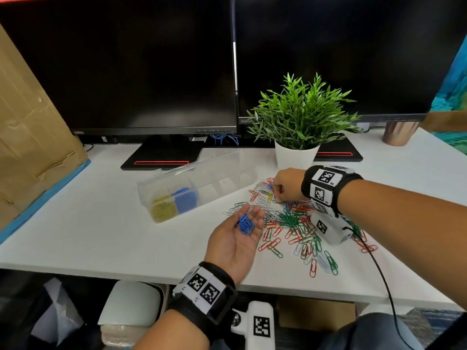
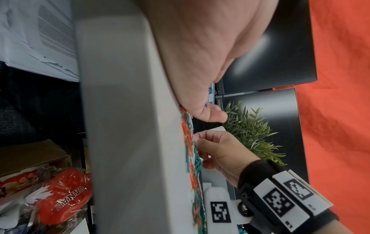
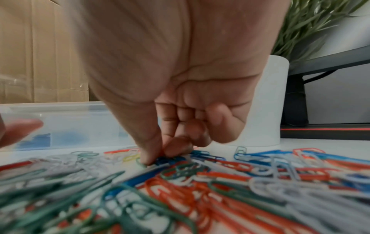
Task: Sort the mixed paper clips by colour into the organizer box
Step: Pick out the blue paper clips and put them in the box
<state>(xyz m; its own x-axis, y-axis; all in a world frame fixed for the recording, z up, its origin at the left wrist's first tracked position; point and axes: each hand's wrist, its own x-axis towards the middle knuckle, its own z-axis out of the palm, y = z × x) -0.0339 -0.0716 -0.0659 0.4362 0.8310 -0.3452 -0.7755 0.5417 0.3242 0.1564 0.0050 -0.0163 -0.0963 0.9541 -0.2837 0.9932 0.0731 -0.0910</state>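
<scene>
Left hand [image 1: 236, 238] cups blue clips [image 1: 245, 223]; right hand [image 1: 286, 184] pinches a blue clip [image 3: 168, 159].

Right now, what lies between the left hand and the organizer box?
Bare white desk in the head view; left hand cups blue clips beside the organizer box.

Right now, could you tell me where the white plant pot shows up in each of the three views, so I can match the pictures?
Head: the white plant pot stands right of centre on the desk, behind the right hand.
Left wrist: only a sliver of the pot shows at centre, between the two hands; the picture is turned sideways.
Right wrist: the pot stands right of centre, behind the fingers.
Shared landmark: the green plant growing from it.
</scene>
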